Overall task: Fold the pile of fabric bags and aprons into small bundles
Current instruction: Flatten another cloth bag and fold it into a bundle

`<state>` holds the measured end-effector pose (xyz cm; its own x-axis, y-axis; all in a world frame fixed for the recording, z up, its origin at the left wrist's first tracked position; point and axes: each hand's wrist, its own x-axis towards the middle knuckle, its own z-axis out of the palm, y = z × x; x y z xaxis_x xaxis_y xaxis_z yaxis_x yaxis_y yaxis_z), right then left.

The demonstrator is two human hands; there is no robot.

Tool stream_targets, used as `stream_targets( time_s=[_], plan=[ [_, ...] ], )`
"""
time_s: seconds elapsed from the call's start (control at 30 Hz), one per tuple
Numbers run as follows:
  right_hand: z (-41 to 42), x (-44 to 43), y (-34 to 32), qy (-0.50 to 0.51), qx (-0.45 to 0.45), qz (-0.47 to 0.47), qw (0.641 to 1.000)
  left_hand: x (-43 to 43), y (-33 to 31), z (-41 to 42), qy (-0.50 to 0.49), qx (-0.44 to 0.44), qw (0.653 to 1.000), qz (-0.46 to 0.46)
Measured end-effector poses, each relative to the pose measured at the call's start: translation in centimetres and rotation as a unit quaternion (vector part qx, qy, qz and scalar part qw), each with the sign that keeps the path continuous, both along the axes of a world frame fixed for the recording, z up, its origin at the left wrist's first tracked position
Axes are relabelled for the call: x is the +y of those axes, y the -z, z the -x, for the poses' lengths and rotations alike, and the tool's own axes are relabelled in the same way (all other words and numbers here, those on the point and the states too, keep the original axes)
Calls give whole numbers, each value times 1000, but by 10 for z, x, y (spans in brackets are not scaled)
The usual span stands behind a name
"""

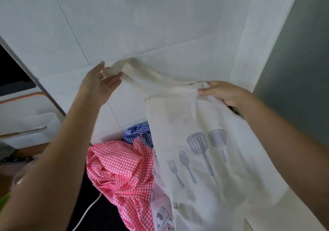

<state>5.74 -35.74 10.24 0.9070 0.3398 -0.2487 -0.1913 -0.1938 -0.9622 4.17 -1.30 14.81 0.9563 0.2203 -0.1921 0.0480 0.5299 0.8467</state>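
A cream apron (210, 152) printed with grey kitchen utensils hangs in the air in front of me. My right hand (224, 93) grips its top right corner. My left hand (101, 81) is raised to the left and pinches the apron's neck strap (135, 69), which stretches between both hands. Below lies a crumpled pile: a red-and-white checked cloth (121, 168), a blue checked cloth (138, 134) behind it, and a pale pink printed piece (160, 204) partly hidden by the apron.
White tiled wall (142, 26) fills the background, with a white corner post (258, 44) and a grey panel (299, 79) on the right. A white cable (89, 211) crosses the dark worktop. Boxes and clutter sit at left.
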Motion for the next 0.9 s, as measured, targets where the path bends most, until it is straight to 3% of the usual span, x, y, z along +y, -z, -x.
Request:
stream_targets(
  time_s=[0.07,0.13,0.2,0.27,0.3,0.37,0.43,0.53,0.67,0.8,0.87,0.9],
  plan=[
    [-26,15,27,53,3,66,996,-16,33,-1,-75,1,997,-34],
    [-48,25,57,101,-9,142,985,-36,78,6,-102,44,982,-154],
    [-60,29,82,111,-23,230,966,-54,133,18,-29,134,959,-249],
    [-63,29,98,106,-13,287,952,-69,187,31,101,241,942,-211],
    [-64,30,104,107,-9,291,951,-75,210,35,131,285,932,-182],
    [-64,30,112,94,-14,264,960,-83,243,40,147,321,912,-208],
    [-62,31,112,61,-10,217,974,-88,249,42,156,311,906,-241],
    [-64,30,102,10,14,144,989,-84,241,40,181,234,937,-185],
    [-72,21,81,-11,-25,106,994,-70,214,48,253,118,960,18],
    [-82,10,63,-21,-35,99,994,-67,177,63,380,56,923,35],
    [-86,7,52,-13,-19,71,997,-60,159,67,460,43,885,-46],
    [-87,4,44,-16,-4,66,998,-53,151,67,517,37,849,-106]
  ],
)
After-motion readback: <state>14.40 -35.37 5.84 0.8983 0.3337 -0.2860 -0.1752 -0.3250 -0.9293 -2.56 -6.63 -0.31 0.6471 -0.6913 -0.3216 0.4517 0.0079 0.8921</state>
